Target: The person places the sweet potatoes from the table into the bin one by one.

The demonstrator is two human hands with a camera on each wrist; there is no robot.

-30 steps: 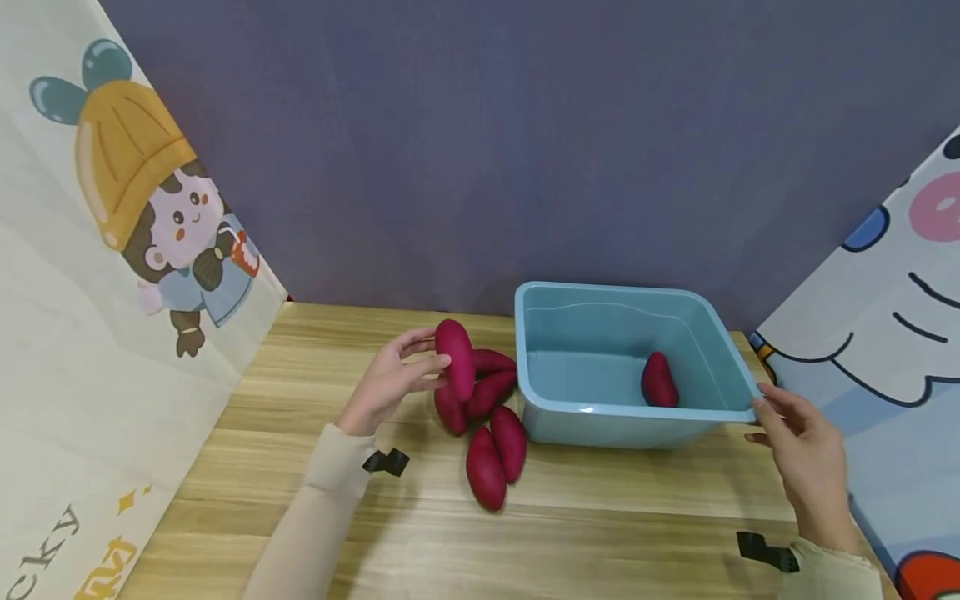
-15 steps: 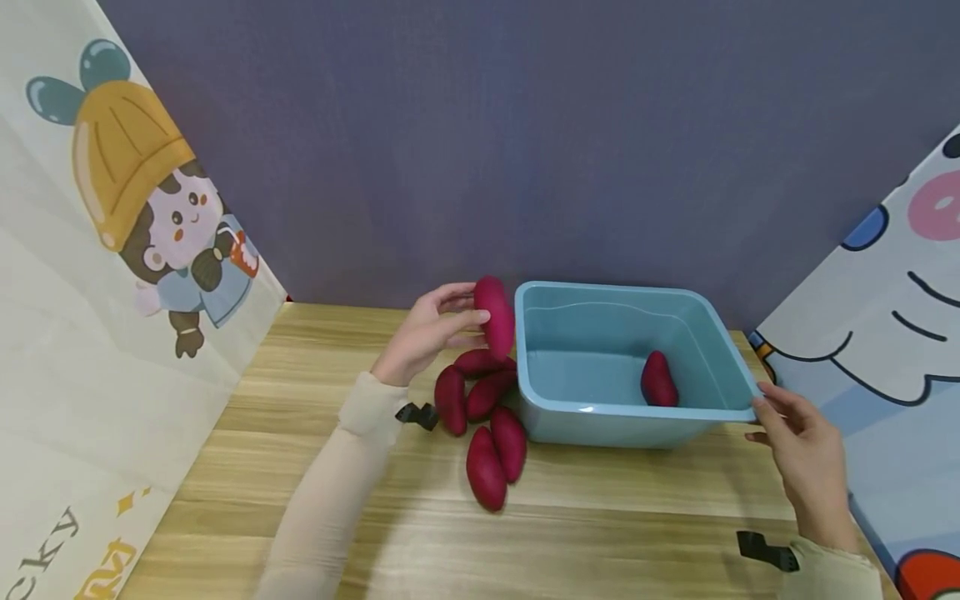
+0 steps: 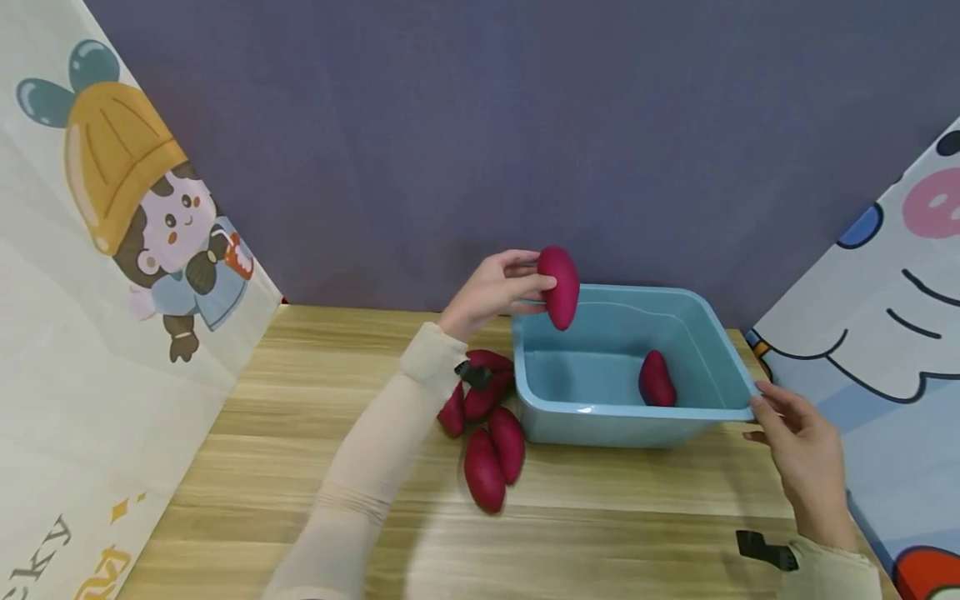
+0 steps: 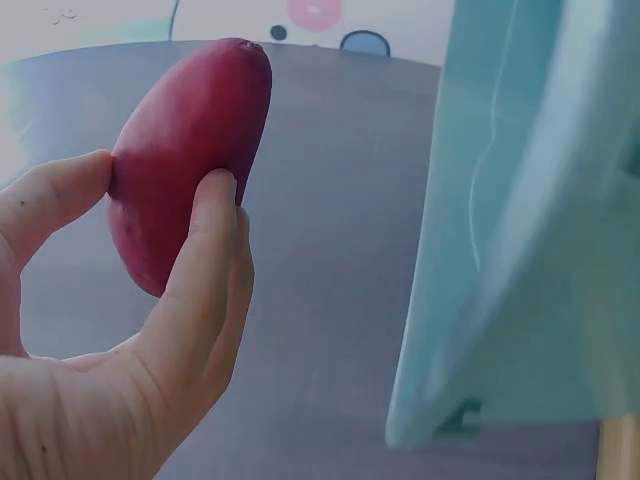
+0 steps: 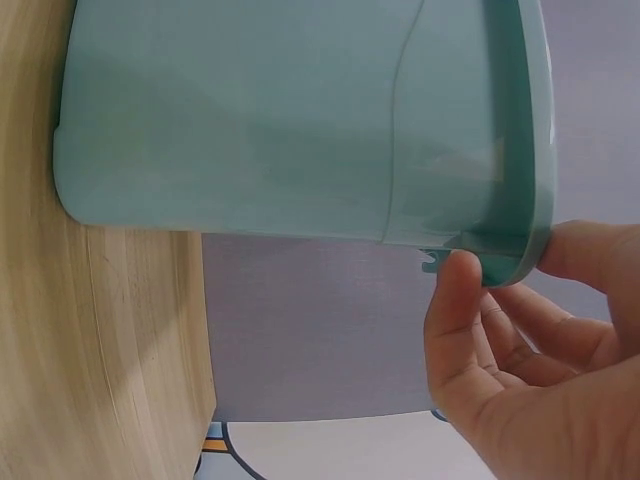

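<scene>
A dark blue-grey wall (image 3: 450, 125) stands behind the wood-grain table (image 3: 637, 521). Your left hand (image 3: 491, 293) pinches a red sweet potato (image 3: 560, 292) between thumb and fingertips, holding it raised and tilted near upright. From the head view it shows over the back left corner of the blue bin (image 3: 600, 429); your left wrist view shows a gap between it and the bin's wall. Your right hand (image 3: 808, 458) grips the rim at the bin's front right corner, thumb on one side and fingers on the other. Inside, a second potato (image 3: 657, 379) lies towards the right, near the front wall. Just left of the bin, five more lie grouped on the table, the front pair (image 3: 485, 471) side by side; your left sleeve (image 3: 375, 467) partly covers the back group. A cartoon panel (image 3: 45, 333) stands at your left, another (image 3: 885, 333) at your right.
</scene>
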